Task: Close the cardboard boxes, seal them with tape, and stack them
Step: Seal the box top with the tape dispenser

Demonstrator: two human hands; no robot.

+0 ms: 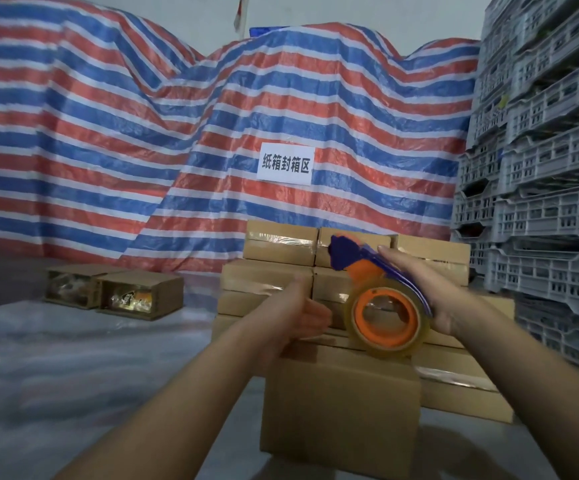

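A closed cardboard box [340, 410] stands in front of me at bottom centre. My right hand [433, 289] grips a blue and orange tape dispenser [381, 292] with a roll of clear tape, held over the box's far top edge. My left hand [298, 317] rests at the box's upper left corner, thumb up and fingers curled toward the roll; whether it pinches the tape end is hidden. Behind the box, a stack of sealed cardboard boxes [281, 251] rises in several rows. Two open boxes [115, 292] lie on their sides at the left.
A red, white and blue striped tarp [142, 133] covers the back, with a white paper sign [285, 163] on it. Grey plastic crates [540, 168] are stacked high at the right. Clear plastic sheeting [73, 358] covers the floor at the left.
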